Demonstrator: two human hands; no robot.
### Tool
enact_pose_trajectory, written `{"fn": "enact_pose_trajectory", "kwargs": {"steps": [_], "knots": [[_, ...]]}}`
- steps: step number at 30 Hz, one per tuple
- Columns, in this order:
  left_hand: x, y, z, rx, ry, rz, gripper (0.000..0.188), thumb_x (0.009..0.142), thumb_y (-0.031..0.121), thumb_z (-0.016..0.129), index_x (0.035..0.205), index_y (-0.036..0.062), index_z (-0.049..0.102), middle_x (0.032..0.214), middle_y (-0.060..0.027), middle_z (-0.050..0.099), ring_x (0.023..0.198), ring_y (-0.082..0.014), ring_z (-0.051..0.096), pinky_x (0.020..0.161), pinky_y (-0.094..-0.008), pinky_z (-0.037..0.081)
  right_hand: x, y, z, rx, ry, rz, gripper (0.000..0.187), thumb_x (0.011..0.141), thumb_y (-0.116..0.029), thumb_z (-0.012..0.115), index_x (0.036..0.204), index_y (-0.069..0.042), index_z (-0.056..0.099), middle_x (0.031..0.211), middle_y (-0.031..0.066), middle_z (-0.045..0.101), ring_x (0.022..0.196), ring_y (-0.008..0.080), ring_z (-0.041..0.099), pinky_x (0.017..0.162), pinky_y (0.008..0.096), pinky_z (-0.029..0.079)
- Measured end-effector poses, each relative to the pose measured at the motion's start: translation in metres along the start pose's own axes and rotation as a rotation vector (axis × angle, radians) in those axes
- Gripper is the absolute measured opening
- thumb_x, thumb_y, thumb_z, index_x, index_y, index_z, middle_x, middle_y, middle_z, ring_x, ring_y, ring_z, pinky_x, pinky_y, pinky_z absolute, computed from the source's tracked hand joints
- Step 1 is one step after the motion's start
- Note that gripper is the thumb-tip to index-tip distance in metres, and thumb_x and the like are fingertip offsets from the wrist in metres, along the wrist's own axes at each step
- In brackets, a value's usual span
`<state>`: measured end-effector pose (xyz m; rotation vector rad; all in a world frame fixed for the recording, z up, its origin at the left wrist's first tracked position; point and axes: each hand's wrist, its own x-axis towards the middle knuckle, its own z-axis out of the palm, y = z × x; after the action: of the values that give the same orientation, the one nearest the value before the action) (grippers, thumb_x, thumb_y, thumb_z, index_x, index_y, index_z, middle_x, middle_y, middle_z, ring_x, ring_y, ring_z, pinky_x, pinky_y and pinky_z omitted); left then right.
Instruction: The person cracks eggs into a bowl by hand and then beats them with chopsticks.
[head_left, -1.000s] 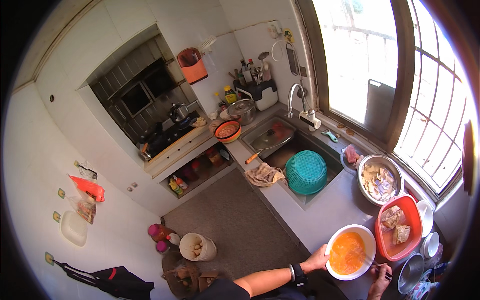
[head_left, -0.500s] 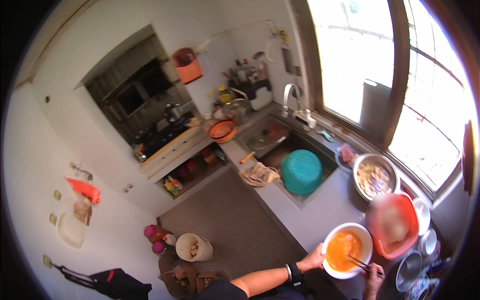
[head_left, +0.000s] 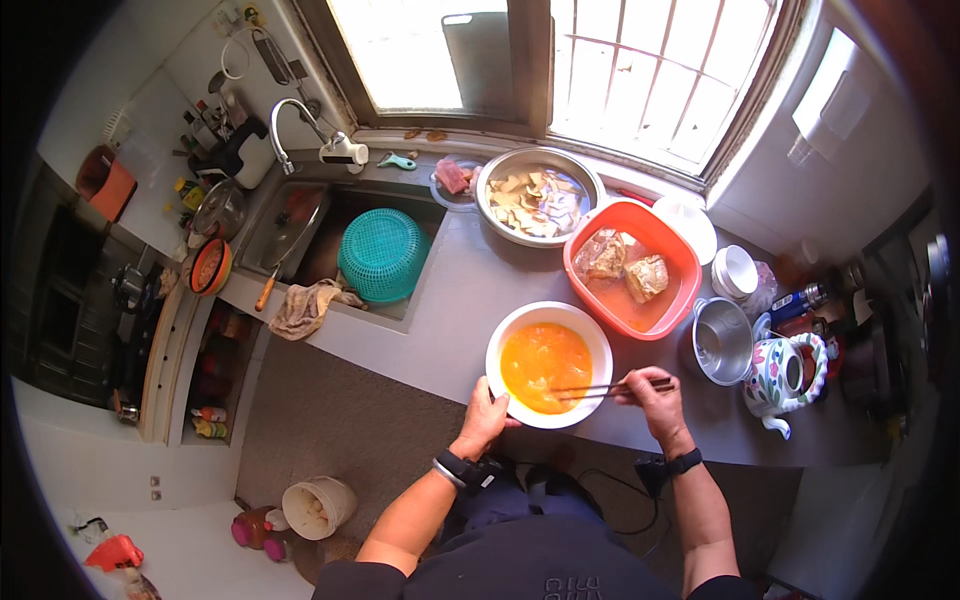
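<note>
A white bowl (head_left: 600, 345) of orange-yellow beaten egg (head_left: 540, 358) sits near the counter's front edge. My left hand (head_left: 484, 418) grips its lower left rim, thumb on top. My right hand (head_left: 655, 402) is closed round a pair of dark chopsticks (head_left: 597, 390); their tips dip into the egg from the right. Just behind the bowl stands a red-orange basin (head_left: 692, 288), where two meat chunks (head_left: 647, 278) lie in reddish liquid.
Behind is a steel basin (head_left: 487, 212) of pale sliced pieces in water. Left of it, a teal colander (head_left: 385, 255) lies in the sink (head_left: 425, 262). A cloth (head_left: 303, 310) drapes over the counter edge. To the right stand a metal pot (head_left: 722, 340) and a floral teapot (head_left: 772, 378).
The view has swung right and down, so the bowl now appears nearer the middle. My left hand still holds the bowl, and the chopsticks remain in the egg in my right.
</note>
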<state>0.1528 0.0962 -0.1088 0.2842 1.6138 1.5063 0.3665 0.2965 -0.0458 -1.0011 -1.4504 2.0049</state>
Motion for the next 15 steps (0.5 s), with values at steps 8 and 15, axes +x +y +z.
{"fn": "enact_pose_trajectory", "kwargs": {"steps": [8,15], "knots": [[-0.005,0.004,-0.007,0.003,-0.019,-0.008,0.028,0.096,0.007,0.046,0.121,-0.0017,0.039,0.114,-0.0167,0.055,0.09,-0.0253,0.067,0.061,-0.0338,0.062,0.009,0.0,-0.004,0.033,0.16,-0.143,0.015,0.093,-0.014,0.064,0.09,0.0,0.066,0.084,0.0112,0.07,0.074,0.0186,0.069,0.068,0.0317,0.06],[-0.005,0.008,-0.005,0.031,-0.017,-0.016,0.028,0.096,0.007,0.046,0.122,-0.0017,0.038,0.116,-0.017,0.054,0.091,-0.0261,0.067,0.062,-0.0346,0.062,0.015,-0.002,-0.001,0.088,0.238,-0.14,0.016,0.093,-0.015,0.065,0.086,-0.001,0.065,0.081,0.0093,0.07,0.072,0.0163,0.069,0.069,0.0297,0.06]]}}
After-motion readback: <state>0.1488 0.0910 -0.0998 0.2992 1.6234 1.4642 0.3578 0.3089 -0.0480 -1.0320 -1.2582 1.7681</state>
